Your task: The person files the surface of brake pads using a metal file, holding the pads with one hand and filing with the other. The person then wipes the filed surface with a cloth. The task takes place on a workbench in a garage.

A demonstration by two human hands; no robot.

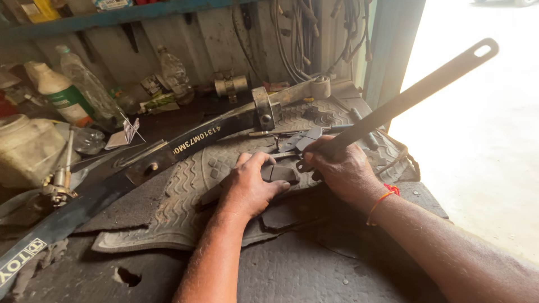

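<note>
My left hand [247, 188] presses down on a small dark flat block [279, 173] that lies on a worn piece of tyre tread [185, 185]. My right hand [339, 168] grips a long dark metal bar [418, 92] near its lower end. The bar rises to the upper right and ends in a slotted tip. Its lower end meets the block just beside my left fingers. An orange and red thread is tied around my right wrist.
A long black leaf spring [185, 143] with a clamp crosses the bench diagonally behind the tread. Plastic bottles [59, 90] and a pale container [25, 148] stand at the left. Cables hang on the back wall. Pliers [306, 137] lie behind my hands. The bench edge is at right.
</note>
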